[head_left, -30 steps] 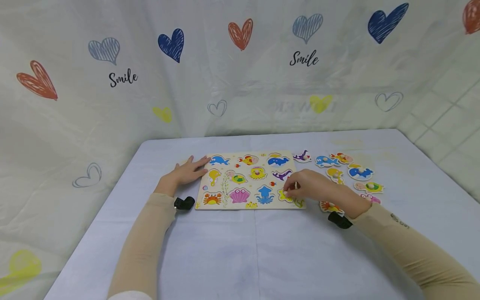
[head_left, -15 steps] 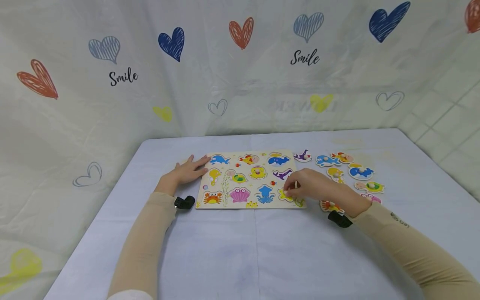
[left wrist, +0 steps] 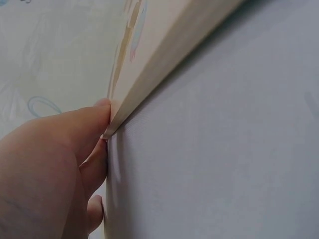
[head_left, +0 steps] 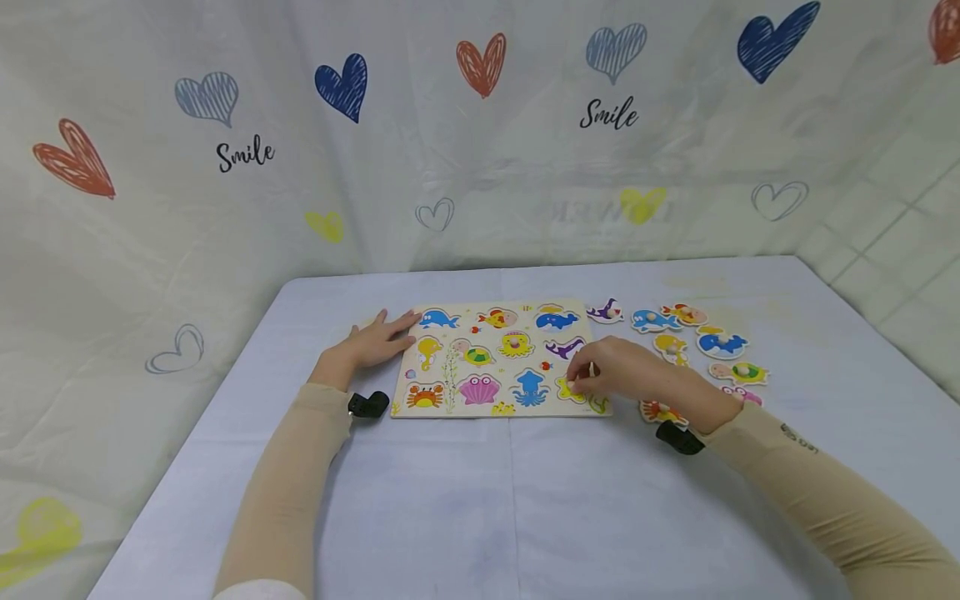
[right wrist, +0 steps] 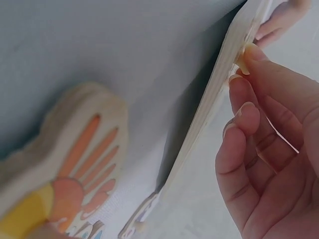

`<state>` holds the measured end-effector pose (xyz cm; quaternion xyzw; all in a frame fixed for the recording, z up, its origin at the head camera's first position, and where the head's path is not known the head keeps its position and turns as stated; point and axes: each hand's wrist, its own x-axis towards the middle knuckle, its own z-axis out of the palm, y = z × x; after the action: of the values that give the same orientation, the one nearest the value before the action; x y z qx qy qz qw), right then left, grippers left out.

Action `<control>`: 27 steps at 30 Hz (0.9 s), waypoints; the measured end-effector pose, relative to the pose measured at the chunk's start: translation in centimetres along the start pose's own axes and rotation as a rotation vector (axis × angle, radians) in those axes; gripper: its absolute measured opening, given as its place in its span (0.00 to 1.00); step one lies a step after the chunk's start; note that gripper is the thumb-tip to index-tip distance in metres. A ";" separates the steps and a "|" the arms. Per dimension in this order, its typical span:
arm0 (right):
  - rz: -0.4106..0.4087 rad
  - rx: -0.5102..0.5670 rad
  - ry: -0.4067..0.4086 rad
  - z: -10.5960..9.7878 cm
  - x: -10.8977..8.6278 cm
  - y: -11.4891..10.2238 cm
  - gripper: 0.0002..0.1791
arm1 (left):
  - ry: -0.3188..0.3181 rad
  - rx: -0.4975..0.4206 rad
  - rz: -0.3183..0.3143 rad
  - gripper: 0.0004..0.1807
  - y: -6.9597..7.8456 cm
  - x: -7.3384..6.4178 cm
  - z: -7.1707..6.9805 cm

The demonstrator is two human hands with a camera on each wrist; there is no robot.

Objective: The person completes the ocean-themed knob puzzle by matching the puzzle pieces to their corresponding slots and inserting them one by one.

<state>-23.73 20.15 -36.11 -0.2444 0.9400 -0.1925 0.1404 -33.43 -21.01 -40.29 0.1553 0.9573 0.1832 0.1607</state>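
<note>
A pale puzzle board (head_left: 502,412) with brightly coloured sea animals lies flat on the table. My left hand (head_left: 367,343) rests at its left edge, fingers spread and straight. In the left wrist view the left hand (left wrist: 55,154) touches the board's edge (left wrist: 169,55). At the lower right corner my right hand (head_left: 622,372) pinches a yellow starfish piece (head_left: 567,392), which the fingers partly cover. Up close, the right hand (right wrist: 274,124) holds a small yellowish bit (right wrist: 242,64) between thumb and forefinger, against the board's face. An octopus (head_left: 516,345) and a squid (head_left: 530,389) show on the board.
Right of the board lie several loose knobbed pieces: a purple shark (head_left: 606,312), a blue whale (head_left: 722,343), a turtle (head_left: 738,373) and others. A crab piece (head_left: 663,413) lies under the right wrist. Behind the white-covered table (head_left: 450,500) hangs a heart-printed curtain (head_left: 420,150).
</note>
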 end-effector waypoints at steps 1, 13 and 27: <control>-0.002 -0.002 -0.001 0.0 0.0 0.0 0.07 | 0.000 0.002 0.000 0.36 0.0 0.0 0.0; 0.006 -0.003 0.004 -0.1 -0.2 -0.2 0.07 | -0.002 0.018 -0.009 0.36 0.0 0.2 0.0; -0.047 0.063 0.081 -1.8 -1.1 1.1 0.10 | -0.004 0.009 0.003 0.36 -0.1 0.2 0.0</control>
<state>-23.91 22.12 -34.86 -0.2538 0.9324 -0.2349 0.1053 -33.67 -21.03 -40.38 0.1578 0.9576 0.1786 0.1619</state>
